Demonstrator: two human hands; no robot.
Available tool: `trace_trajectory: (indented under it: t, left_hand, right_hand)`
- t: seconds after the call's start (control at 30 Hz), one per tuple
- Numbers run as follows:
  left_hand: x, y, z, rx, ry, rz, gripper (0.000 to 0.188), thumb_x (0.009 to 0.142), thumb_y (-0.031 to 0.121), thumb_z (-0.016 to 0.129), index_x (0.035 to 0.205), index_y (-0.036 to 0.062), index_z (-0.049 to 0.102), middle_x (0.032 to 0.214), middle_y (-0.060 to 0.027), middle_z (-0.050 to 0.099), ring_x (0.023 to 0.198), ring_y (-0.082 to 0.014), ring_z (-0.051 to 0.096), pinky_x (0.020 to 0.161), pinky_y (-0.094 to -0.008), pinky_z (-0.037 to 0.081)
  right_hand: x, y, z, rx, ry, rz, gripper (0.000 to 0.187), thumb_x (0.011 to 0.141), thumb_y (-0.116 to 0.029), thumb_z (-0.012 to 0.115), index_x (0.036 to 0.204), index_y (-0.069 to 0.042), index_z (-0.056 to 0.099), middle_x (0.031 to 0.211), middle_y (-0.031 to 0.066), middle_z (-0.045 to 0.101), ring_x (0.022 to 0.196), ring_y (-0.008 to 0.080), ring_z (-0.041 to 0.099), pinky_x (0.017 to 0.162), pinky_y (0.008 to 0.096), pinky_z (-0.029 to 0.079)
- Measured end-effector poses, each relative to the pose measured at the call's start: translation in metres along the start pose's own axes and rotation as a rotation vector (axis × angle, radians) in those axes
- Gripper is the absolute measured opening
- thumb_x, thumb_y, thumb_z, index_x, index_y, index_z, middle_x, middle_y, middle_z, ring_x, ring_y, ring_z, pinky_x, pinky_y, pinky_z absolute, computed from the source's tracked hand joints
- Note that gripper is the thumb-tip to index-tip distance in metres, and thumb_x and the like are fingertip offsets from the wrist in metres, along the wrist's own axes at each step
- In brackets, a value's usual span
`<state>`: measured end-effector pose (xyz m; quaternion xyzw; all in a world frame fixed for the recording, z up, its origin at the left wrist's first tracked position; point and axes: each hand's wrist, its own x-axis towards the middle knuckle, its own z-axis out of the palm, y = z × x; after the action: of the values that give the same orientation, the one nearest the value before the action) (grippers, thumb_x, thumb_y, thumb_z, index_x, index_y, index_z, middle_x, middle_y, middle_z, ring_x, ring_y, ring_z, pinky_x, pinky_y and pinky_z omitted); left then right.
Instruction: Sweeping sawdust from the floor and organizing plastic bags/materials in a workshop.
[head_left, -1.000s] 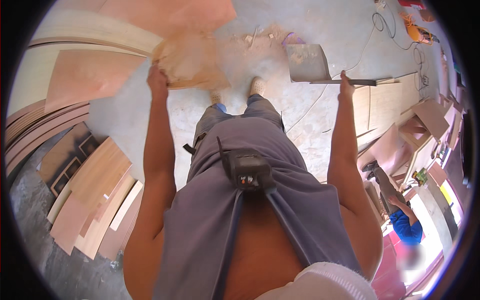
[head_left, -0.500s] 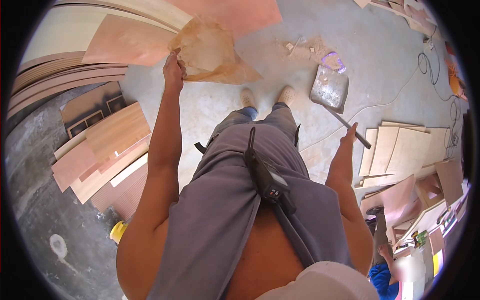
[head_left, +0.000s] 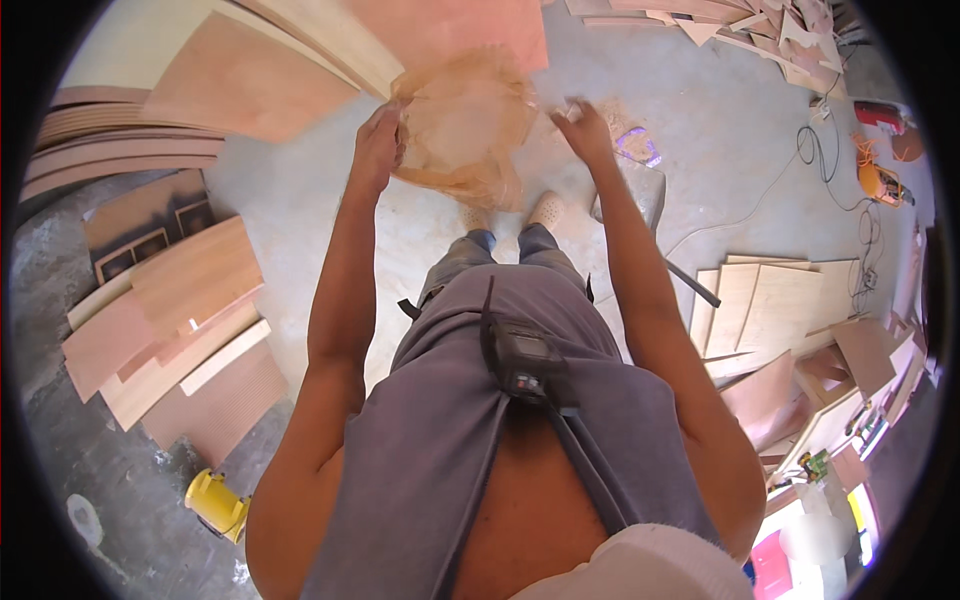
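Translucent brown bag (head_left: pixel 465 125), crumpled and ballooned, held above the floor (head_left: pixel 320 220) at 12 o'clock of the view. The two hands are apart. The left hand (head_left: pixel 378 150), at 11 o'clock, clamps the near left edge of the bag; the right hand (head_left: pixel 585 130), at 1 o'clock, is slightly blurred, its fingers spread just beside the opposite edge. Below the bag, towards the wearer, stand two pale perforated shoes (head_left: pixel 545 208). At 2 o'clock a grey dustpan (head_left: pixel 645 195), partly hidden behind the right forearm, lies on the floor with its dark handle (head_left: pixel 695 283) pointing to 4 o'clock; just beyond it are a purple-edged scrap (head_left: pixel 638 146) and scattered sawdust. Farther out, pale plywood sheets (head_left: pixel 775 300) lie at 3 o'clock, stacked boards (head_left: pixel 195 275) at 9 o'clock and a yellow container (head_left: pixel 217 503) at 8 o'clock. A dark handheld device (head_left: pixel 530 365) hangs centrally against the grey garment (head_left: pixel 420 450).
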<state>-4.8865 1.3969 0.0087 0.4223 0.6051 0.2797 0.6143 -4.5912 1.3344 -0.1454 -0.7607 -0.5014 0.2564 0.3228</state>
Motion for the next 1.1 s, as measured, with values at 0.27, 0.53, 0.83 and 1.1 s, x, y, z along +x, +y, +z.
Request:
trace_trajectory:
  t: [0.27,0.53,0.83,1.1]
  left_hand:
    - [-0.006,-0.011,-0.005,-0.124,-0.097,0.022,0.030,0.091,0.028,0.043,0.105,0.0069,0.058,0.059,0.0069,0.038,0.046,-0.0022,0.031,0.040,-0.0188,0.025]
    - [0.015,-0.060,-0.018,-0.381,-0.077,-0.016,0.029,0.091,0.027,0.043,0.102,0.0055,0.059,0.057,0.0056,0.038,0.043,-0.0027,0.031,0.037,-0.0186,0.024]
    - [0.056,-0.099,-0.031,-0.431,0.008,-0.019,0.026,0.090,0.029,0.044,0.088,0.0065,0.056,0.050,0.0065,0.032,0.036,-0.0025,0.026,0.032,-0.0211,0.019]
    - [0.093,-0.133,-0.107,0.536,0.247,0.685,0.033,0.081,0.003,0.037,0.110,-0.0034,0.052,0.113,-0.0220,0.053,0.106,-0.0335,0.050,0.094,-0.0383,0.037]
  right_hand:
    - [0.077,-0.075,0.021,-0.281,-0.159,-0.169,0.035,0.073,-0.037,0.062,0.095,-0.010,0.061,0.077,0.0155,0.063,0.077,0.0304,0.061,0.070,0.0393,0.048]
    - [0.021,-0.092,-0.018,-0.468,-0.141,-0.174,0.020,0.077,-0.024,0.059,0.084,-0.007,0.065,0.075,0.0142,0.063,0.072,0.0299,0.062,0.066,0.0359,0.049]
    - [-0.017,-0.135,-0.112,-0.289,-0.031,0.017,0.019,0.075,-0.019,0.057,0.084,-0.005,0.066,0.072,0.0105,0.065,0.068,0.0195,0.063,0.064,0.0279,0.048]
    - [-0.070,-0.157,-0.180,0.074,0.220,0.099,0.016,0.079,-0.010,0.055,0.084,0.003,0.063,0.078,0.0062,0.063,0.075,0.0108,0.058,0.075,0.0223,0.043]
